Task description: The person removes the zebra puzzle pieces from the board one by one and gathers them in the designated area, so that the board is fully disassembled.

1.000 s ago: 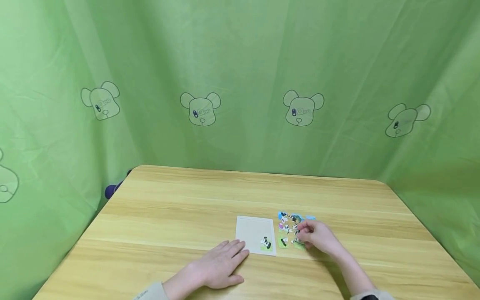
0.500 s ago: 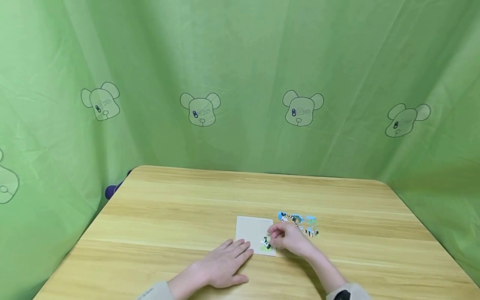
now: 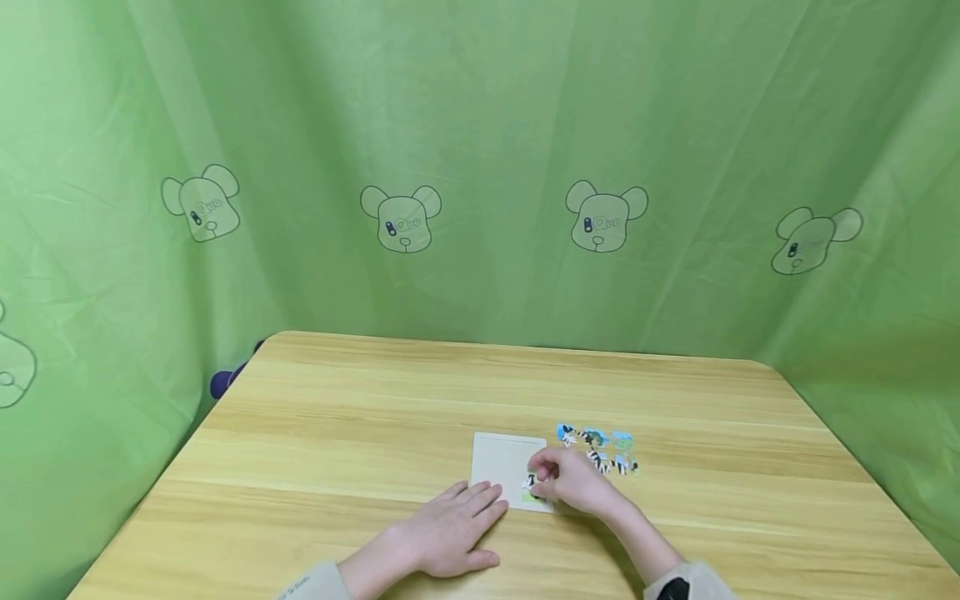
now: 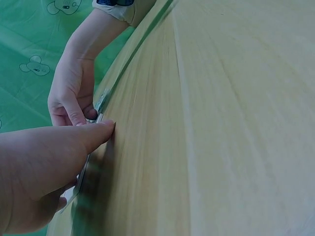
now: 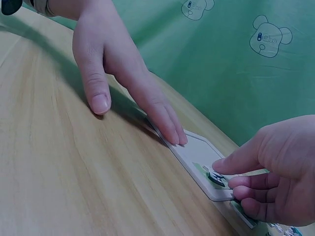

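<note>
A shallow white puzzle tray (image 3: 504, 460) lies on the table. One puzzle piece (image 5: 215, 178), green with a black-and-white animal, is at its near right corner. My left hand (image 3: 453, 533) lies flat, its fingertips on the near left edge of the tray and its thumb spread. Over the right edge of the tray, my right hand (image 3: 573, 481) curls its fingers. In the right wrist view its thumb touches the corner piece, with the fingertips close against the other side, so it seems to pinch the piece. This hand hides part of the table right of the tray.
More puzzle pieces (image 3: 598, 438) with zebra parts, tree and blue sky lie right of the tray; a green-edged piece (image 5: 242, 214) shows beneath the right fingers. A green curtain (image 3: 495, 275) printed with bear heads hangs behind the wooden table (image 3: 360, 417).
My right hand has moved left from the loose pieces to the tray corner, then slightly further left onto the piece there. My left hand has shifted slightly right along the tray edge.
</note>
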The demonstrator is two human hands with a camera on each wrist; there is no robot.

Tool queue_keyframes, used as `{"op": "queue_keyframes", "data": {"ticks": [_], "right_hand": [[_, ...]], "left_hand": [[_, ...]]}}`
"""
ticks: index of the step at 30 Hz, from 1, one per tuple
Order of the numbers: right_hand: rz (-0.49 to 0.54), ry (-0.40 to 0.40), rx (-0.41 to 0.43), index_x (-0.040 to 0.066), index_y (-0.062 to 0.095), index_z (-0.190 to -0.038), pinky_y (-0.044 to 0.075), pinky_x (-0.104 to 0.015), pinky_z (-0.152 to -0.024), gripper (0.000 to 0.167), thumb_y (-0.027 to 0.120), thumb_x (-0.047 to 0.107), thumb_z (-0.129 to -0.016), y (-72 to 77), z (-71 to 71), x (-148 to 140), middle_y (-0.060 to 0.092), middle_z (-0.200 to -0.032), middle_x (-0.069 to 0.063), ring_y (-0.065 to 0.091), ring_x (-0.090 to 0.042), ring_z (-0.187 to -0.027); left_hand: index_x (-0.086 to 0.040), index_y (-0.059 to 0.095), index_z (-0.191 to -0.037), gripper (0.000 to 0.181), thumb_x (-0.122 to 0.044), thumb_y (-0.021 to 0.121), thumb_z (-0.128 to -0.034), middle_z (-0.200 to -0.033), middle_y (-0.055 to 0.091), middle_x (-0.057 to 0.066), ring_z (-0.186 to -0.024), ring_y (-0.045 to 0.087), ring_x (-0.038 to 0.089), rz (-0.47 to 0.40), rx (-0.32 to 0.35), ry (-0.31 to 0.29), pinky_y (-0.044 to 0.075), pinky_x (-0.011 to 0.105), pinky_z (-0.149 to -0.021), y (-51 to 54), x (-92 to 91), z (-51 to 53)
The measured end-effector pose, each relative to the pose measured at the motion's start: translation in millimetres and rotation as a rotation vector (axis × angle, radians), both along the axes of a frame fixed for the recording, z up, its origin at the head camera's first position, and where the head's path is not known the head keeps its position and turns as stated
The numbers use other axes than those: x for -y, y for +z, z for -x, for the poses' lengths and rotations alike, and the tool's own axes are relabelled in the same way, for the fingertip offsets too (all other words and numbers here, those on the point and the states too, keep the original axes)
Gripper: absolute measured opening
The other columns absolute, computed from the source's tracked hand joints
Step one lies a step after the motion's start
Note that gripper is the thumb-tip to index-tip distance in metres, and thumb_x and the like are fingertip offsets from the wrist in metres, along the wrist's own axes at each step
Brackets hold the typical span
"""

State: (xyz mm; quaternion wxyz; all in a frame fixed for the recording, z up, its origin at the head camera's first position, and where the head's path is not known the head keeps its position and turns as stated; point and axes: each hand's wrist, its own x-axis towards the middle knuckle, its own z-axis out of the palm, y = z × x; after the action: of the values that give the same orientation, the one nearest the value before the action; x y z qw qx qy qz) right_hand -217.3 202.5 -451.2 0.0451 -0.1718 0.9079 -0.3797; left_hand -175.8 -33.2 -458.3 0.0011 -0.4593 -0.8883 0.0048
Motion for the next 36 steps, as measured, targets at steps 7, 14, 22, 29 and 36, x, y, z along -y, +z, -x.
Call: {"op": "queue_keyframes", "data": {"ticks": [7,14,22,29,36], "right_hand": [[0.017,-0.014,0.02,0.001,0.064,-0.093,0.042,-0.022,-0.057,0.024,0.075,0.007,-0.072,0.4,-0.4,-3.0,0.054,-0.073,0.001,0.048,-0.013,-0.067],[-0.083,0.002,-0.016,0.006,0.065,-0.09,0.037,-0.024,-0.059,0.025,0.078,0.01,-0.069,-1.0,-0.4,1.0,0.05,-0.071,0.003,0.044,-0.013,-0.067],[-0.167,0.015,-0.03,0.009,0.06,-0.083,0.037,-0.026,-0.062,0.027,0.08,0.011,-0.065,0.0,-1.3,3.5,0.048,-0.075,0.002,0.042,-0.015,-0.072],[-0.103,0.038,-0.017,0.009,0.056,-0.083,0.038,-0.024,-0.058,0.024,0.076,0.005,-0.068,1.0,-2.3,0.2,0.05,-0.072,0.003,0.045,-0.014,-0.067],[0.087,0.059,0.025,0.004,0.059,-0.085,0.045,-0.021,-0.057,0.013,0.069,0.001,-0.077,2.7,-0.9,-10.2,0.055,-0.073,-0.001,0.051,-0.013,-0.067]], "left_hand": [[-0.011,0.034,-0.144,0.067,-0.056,0.036,-0.0932,-0.149,0.029,0.008,-0.136,0.026,0.021,0.004,0.003,0.001,0.025,0.04,-0.11,0.5,0.4,0.0],[-0.011,0.035,-0.143,0.066,-0.055,0.038,-0.0931,-0.149,0.03,0.008,-0.136,0.027,0.021,0.005,-0.002,-0.003,0.025,0.039,-0.109,0.7,0.3,-0.4],[-0.011,0.037,-0.142,0.066,-0.054,0.04,-0.0929,-0.148,0.031,0.008,-0.135,0.028,0.021,-0.001,-0.02,-0.008,0.026,0.039,-0.109,0.7,-0.5,-0.9],[-0.012,0.036,-0.143,0.066,-0.054,0.038,-0.0931,-0.148,0.031,0.007,-0.135,0.028,0.021,0.005,-0.017,-0.004,0.026,0.039,-0.109,0.6,-1.1,-1.5],[-0.012,0.034,-0.144,0.066,-0.055,0.038,-0.0932,-0.149,0.029,0.007,-0.136,0.026,0.021,0.006,0.009,0.006,0.024,0.04,-0.11,1.1,-0.3,-1.7]]}}
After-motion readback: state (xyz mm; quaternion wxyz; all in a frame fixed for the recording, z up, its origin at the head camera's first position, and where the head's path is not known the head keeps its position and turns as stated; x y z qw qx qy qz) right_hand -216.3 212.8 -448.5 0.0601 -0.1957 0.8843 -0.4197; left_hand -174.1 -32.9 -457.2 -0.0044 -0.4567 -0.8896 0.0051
